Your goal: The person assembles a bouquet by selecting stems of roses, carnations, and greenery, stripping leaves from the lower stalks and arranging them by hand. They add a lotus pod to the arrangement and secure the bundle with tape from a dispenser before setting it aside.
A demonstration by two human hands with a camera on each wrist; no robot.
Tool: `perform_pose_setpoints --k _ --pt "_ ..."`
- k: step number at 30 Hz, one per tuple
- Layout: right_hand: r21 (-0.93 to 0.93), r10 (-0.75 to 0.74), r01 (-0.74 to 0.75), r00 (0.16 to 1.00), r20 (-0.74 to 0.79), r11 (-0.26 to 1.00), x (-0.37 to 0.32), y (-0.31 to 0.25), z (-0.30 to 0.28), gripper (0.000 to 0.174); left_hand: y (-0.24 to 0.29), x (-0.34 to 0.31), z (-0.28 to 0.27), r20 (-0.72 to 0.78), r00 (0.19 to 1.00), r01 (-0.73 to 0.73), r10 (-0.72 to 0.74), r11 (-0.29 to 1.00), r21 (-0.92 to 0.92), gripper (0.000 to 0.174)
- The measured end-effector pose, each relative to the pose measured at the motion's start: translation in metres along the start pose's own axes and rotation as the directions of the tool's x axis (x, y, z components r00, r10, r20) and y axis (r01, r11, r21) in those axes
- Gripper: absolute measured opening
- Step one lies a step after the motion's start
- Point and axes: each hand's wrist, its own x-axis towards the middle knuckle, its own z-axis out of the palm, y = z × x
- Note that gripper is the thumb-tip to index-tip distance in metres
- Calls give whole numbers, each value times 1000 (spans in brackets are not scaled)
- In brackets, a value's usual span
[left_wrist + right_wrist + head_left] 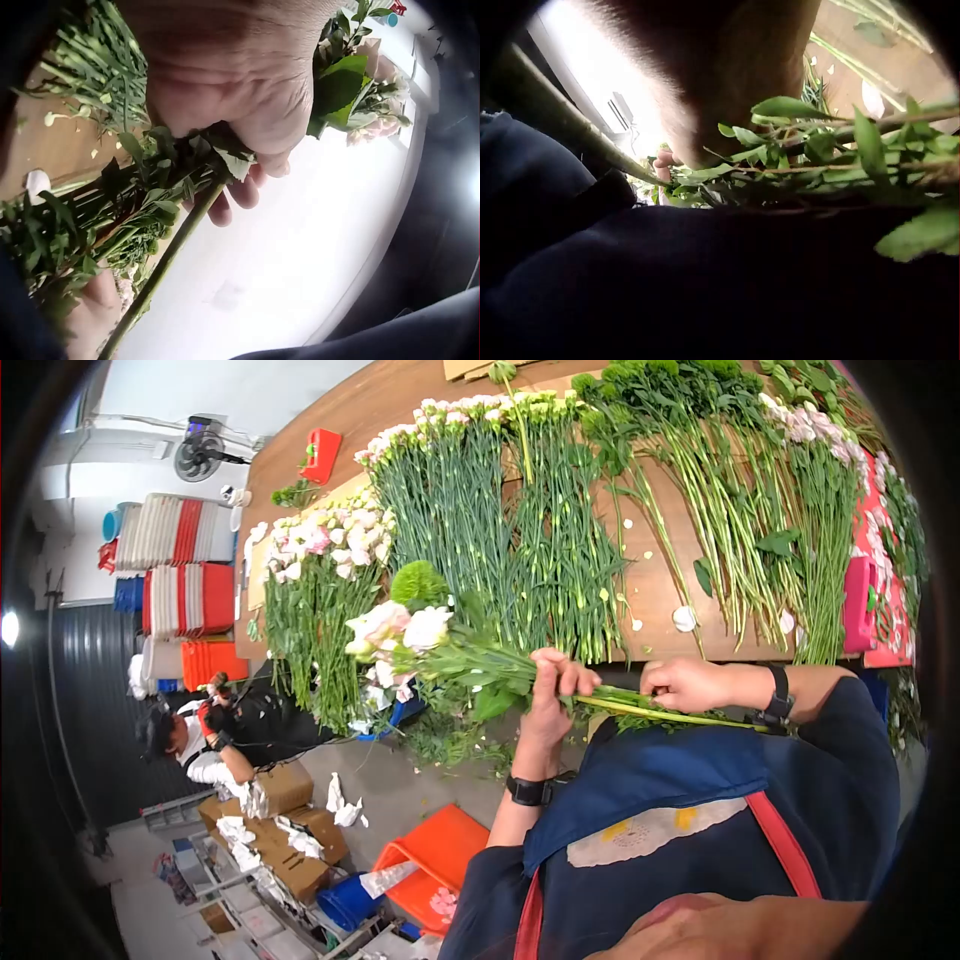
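Note:
My left hand [550, 695] grips a mixed bouquet by its stems. Its head, at the left, has pale pink and white blooms [385, 628] and a round fuzzy green flower [418, 583]. In the left wrist view, that hand [225, 82] wraps the leafy stems, and one thick bare stem [169, 262] slants down from the bunch. Further down the stems, my right hand [690, 685] has its fingers curled at the leafy stems [640, 710]. In the right wrist view, leafy sprigs [832, 154] pass below that hand [735, 75], whose fingertips are hidden.
On the wooden table [660, 550] lie rows of pink-tipped carnations [470, 490], white-pink blooms [335, 540] and green-headed stems [720, 490]. Cut greenery [455, 735] litters the floor beside an orange bin [430, 850]. Another person [215, 735] is at the left, near stacked buckets [190, 600].

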Motion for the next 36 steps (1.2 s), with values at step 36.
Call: perform_pose_setpoints --k 36 --pt "311 341 -154 579 -741 938 286 29 -21 31 128 -68 -170 21 995 -92 95 990 -111 30"
